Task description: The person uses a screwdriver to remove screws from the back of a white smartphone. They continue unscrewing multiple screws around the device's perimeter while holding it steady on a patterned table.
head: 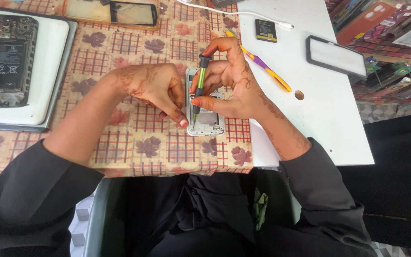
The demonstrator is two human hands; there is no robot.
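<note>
A small white phone frame [210,124] lies opened on the floral checked tablecloth [134,143], its inside facing up. My right hand [231,83] grips a green-handled screwdriver [199,85] held upright, with its tip down at the frame's lower left corner. One finger rests on the black cap at the top. My left hand [155,88] presses on the frame's left edge, fingertips beside the screwdriver tip. Most of the frame's upper half is hidden under both hands.
A disassembled dark phone [3,57] rests on a white tray [48,71] at the far left. A glass screen panel [134,13] lies at the top. On the white board [329,119] sit a yellow-purple tool [267,71], a small black battery [266,30] and a dark-framed phone case [336,56].
</note>
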